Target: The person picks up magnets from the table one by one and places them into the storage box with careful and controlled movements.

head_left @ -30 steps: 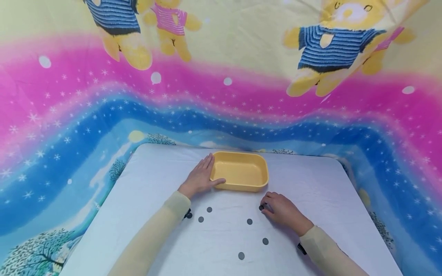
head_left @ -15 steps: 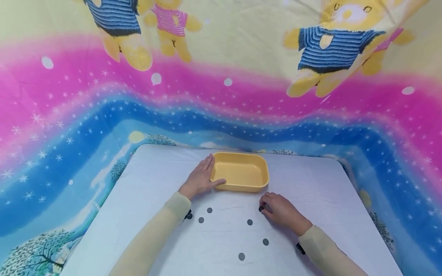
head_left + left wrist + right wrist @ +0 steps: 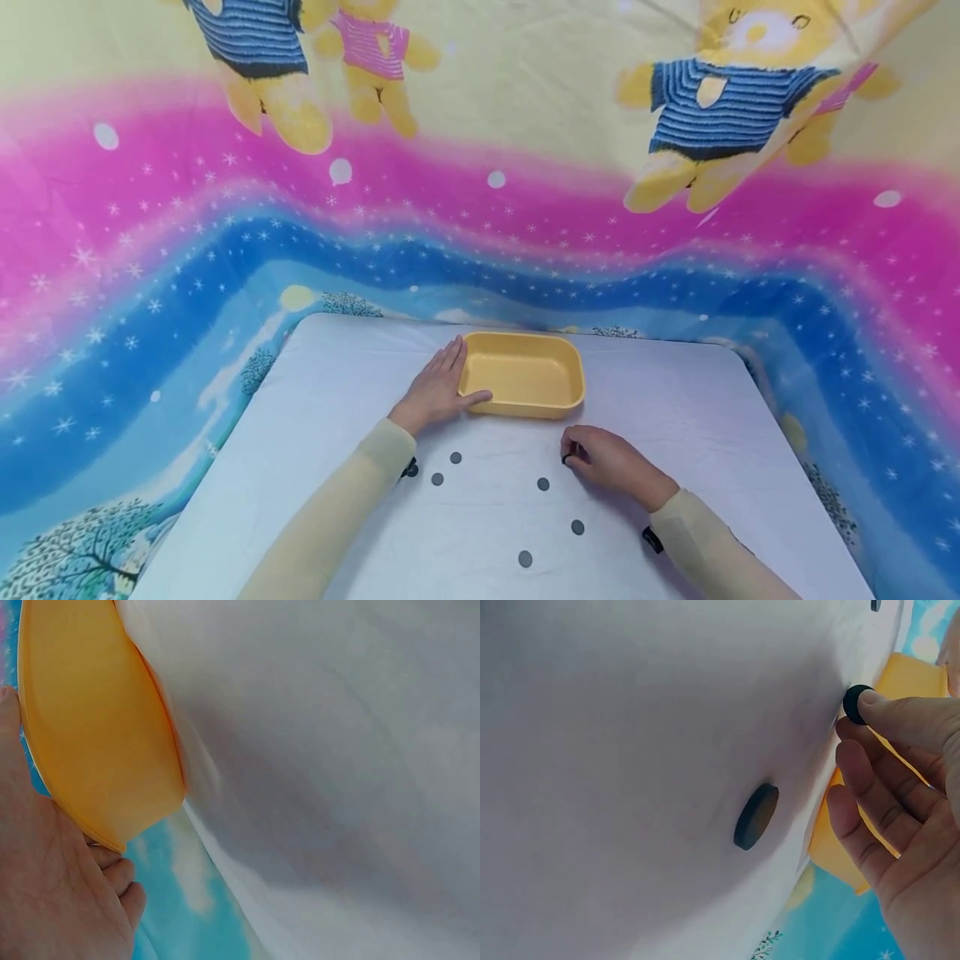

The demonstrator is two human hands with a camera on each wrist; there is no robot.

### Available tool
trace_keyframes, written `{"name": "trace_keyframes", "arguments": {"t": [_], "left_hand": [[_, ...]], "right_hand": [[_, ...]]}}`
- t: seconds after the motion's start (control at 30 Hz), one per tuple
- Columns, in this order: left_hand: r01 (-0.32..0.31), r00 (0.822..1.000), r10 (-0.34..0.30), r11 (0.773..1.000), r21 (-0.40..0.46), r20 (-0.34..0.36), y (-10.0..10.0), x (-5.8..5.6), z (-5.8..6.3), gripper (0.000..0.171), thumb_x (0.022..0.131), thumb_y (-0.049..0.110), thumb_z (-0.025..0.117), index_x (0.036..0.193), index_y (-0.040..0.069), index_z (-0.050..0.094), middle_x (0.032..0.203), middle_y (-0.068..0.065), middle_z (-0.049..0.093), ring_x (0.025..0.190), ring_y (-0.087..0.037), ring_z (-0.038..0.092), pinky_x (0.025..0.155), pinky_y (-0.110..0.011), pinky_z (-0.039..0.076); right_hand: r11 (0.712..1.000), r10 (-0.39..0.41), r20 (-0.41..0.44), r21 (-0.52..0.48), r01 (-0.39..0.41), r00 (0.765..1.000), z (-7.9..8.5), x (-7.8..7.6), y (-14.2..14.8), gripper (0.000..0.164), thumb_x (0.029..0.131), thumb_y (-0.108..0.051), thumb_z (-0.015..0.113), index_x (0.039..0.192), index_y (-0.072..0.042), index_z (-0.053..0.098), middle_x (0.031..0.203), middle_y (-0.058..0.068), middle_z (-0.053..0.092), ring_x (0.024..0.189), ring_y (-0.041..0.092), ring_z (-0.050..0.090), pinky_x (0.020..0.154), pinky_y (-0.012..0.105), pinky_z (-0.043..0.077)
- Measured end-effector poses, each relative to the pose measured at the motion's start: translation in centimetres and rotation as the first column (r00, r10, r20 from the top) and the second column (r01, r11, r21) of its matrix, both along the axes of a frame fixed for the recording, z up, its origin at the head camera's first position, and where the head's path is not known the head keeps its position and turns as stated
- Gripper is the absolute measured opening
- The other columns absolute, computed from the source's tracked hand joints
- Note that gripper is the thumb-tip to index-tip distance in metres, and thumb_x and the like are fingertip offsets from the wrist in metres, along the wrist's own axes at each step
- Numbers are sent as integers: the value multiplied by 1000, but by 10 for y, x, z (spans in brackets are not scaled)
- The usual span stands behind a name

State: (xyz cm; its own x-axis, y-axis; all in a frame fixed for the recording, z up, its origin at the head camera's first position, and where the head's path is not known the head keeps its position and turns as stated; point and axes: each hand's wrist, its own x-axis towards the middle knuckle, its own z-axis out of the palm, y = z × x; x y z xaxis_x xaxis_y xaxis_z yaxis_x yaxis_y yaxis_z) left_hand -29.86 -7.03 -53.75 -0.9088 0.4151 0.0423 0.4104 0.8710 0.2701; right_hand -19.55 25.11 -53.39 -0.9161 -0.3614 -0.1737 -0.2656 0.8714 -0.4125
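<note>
A yellow rectangular tub (image 3: 522,411) stands near the far edge of the white-covered table. My left hand (image 3: 435,390) rests against its left end, fingers straight along the side and thumb at the near rim. The left wrist view shows this hand's fingertips (image 3: 132,901) at the tub's end wall. To the right and nearer, my right hand (image 3: 611,460) pinches a small black disc (image 3: 855,705) between thumb and fingertips, low over the table. The disc is tilted nearly edge-on in the head view. Another dark disc (image 3: 757,817) lies flat beside it in the right wrist view.
Several more dark discs lie scattered on the tablecloth (image 3: 487,517), such as a front disc (image 3: 525,559), a right disc (image 3: 577,527) and a left disc (image 3: 456,458). One is partly hidden by the left wrist. A bear-printed curtain (image 3: 480,217) hangs behind the table.
My right hand has drawn slightly nearer, and the pinched disc has turned from face-on to nearly edge-on. The left hand and tub stay put.
</note>
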Motion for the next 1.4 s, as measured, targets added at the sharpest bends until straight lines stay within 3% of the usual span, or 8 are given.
{"name": "trace_keyframes", "arguments": {"t": [0.2, 0.3, 0.43, 0.63, 0.9, 1.4], "left_hand": [[10, 1000, -9, 1000, -20, 12, -1, 0, 1, 117, 84, 89, 31, 160, 6, -2, 169, -8, -6, 155, -21, -3, 125, -35, 3], [11, 1000, -11, 1000, -25, 15, -1, 0, 2, 118, 83, 90, 29, 160, 7, -2, 169, -7, -6, 155, -21, -3, 125, -35, 2], [13, 1000, -13, 1000, -28, 13, -1, 0, 3, 119, 82, 91, 28, 161, 6, -1, 169, -8, -6, 155, -22, -2, 125, -35, 3], [20, 1000, -20, 999, -27, 3, 0, -1, 3, 119, 82, 91, 28, 161, 6, 0, 169, -9, -4, 155, -21, -2, 125, -36, 4], [12, 1000, -11, 999, -36, 17, 0, 1, 5, 118, 83, 90, 30, 161, 6, 0, 169, -8, -5, 155, -22, -1, 126, -37, 5], [13, 1000, -13, 999, -32, 11, 1, 2, 7, 117, 84, 88, 31, 161, 5, 2, 169, -10, -3, 155, -24, 2, 126, -38, 7]], "right_hand": [[997, 32, -41, -66, -34, 999, 8, -1, 1, 19, 90, -19, 77, 90, -30, 61, 79, -17, 57, 73, 6, 54, 64, 23, 49], [986, 52, -89, -152, -65, 995, 19, -4, 1, 18, 90, -18, 77, 94, -29, 63, 82, -16, 59, 74, 8, 55, 62, 23, 50], [963, 56, -161, -252, -96, 985, 32, -14, 1, 20, 89, -14, 77, 97, -28, 65, 85, -14, 62, 75, 9, 56, 61, 23, 51], [935, 31, -242, -335, -114, 970, 38, -35, 2, 21, 89, -10, 77, 97, -25, 66, 89, -14, 64, 75, 11, 56, 64, 23, 51], [907, 17, -206, -409, -102, 978, 37, -64, -5, 13, 92, -14, 74, 99, -21, 66, 94, -9, 68, 75, 17, 59, 63, 27, 52], [912, -64, -100, -409, 17, 993, 23, -111, -17, 6, 95, -18, 71, 97, -17, 66, 93, -2, 66, 78, 17, 61, 65, 32, 54]]}}
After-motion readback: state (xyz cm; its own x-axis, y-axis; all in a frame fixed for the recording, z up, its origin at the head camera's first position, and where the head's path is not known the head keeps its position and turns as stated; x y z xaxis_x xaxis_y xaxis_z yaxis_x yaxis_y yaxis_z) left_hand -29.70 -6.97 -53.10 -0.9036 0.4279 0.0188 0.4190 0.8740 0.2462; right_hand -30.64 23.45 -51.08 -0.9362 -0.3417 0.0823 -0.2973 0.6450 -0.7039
